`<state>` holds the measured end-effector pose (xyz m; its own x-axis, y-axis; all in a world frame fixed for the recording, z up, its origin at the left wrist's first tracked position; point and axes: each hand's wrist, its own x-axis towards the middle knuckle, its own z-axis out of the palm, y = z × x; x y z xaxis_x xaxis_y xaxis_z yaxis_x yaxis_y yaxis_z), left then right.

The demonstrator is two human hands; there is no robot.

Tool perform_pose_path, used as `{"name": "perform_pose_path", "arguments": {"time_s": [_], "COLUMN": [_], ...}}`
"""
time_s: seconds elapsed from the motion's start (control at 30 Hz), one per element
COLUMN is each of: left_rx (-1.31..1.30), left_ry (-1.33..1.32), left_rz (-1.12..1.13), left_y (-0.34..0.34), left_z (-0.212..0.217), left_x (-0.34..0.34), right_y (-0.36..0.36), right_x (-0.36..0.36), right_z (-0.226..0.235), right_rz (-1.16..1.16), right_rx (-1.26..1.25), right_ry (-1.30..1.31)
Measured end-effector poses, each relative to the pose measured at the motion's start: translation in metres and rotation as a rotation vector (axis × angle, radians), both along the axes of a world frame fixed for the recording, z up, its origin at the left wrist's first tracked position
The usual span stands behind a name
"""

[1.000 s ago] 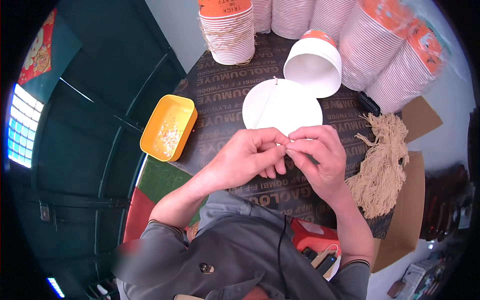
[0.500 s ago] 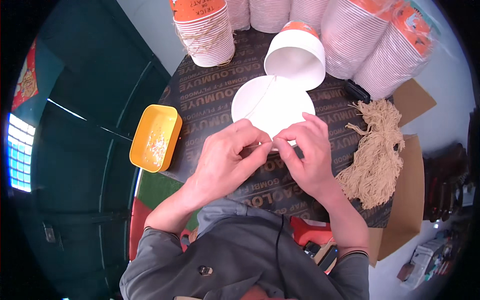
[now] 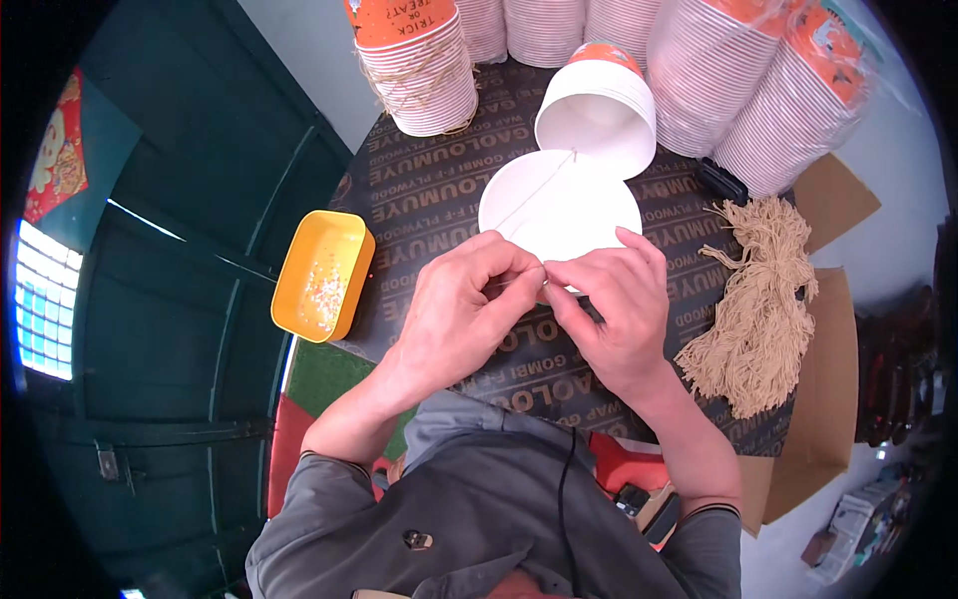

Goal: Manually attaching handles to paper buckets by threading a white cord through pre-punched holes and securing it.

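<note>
A white paper bucket lies before me with its pale mouth facing up. A thin beige cord starts at its far rim and slants across the mouth toward my left hand. At the near rim, that hand's thumb and forefinger are closed in a pinch on the cord. My right hand also pinches there, its fingertips meeting the left ones, other fingers loosely bent. The cord's end between the fingertips is too small to make out clearly.
Behind the bucket lies another bucket on its side. Tall stacks of orange-printed buckets line the table's back. A yellow tub with small pale bits stands left. A cord bundle and black object lie right, beside a cardboard box.
The whole view has shifted slightly, so things appear a little farther right. Both hands keep pinching at the near rim, with only small finger movements.
</note>
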<state>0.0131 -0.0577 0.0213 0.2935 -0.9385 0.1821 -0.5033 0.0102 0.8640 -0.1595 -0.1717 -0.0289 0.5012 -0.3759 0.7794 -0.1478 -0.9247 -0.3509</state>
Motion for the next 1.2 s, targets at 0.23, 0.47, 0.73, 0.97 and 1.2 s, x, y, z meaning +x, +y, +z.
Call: {"name": "perform_pose_path", "arguments": {"time_s": [0.23, 0.47, 0.73, 0.97, 1.2], "left_rx": [-0.080, -0.221, -0.252, 0.034, 0.088], "left_ry": [-0.247, -0.574, -0.587, 0.134, 0.156], "left_rz": [-0.079, 0.009, 0.016, -0.063, -0.079], "left_y": [0.002, 0.004, 0.006, 0.003, 0.003], "left_z": [-0.003, -0.007, -0.006, -0.007, -0.005], "left_x": [0.007, -0.003, 0.000, 0.011, 0.013], "right_y": [0.003, 0.009, 0.002, 0.002, 0.009], "right_x": [0.004, 0.005, 0.001, -0.004, -0.006], "right_z": [0.002, 0.005, 0.006, -0.001, 0.000], "right_rz": [-0.024, -0.014, 0.012, 0.028, 0.042], "right_rx": [0.043, 0.165, 0.175, 0.169, 0.117], "right_ry": [-0.005, 0.028, 0.118, 0.004, -0.016]}}
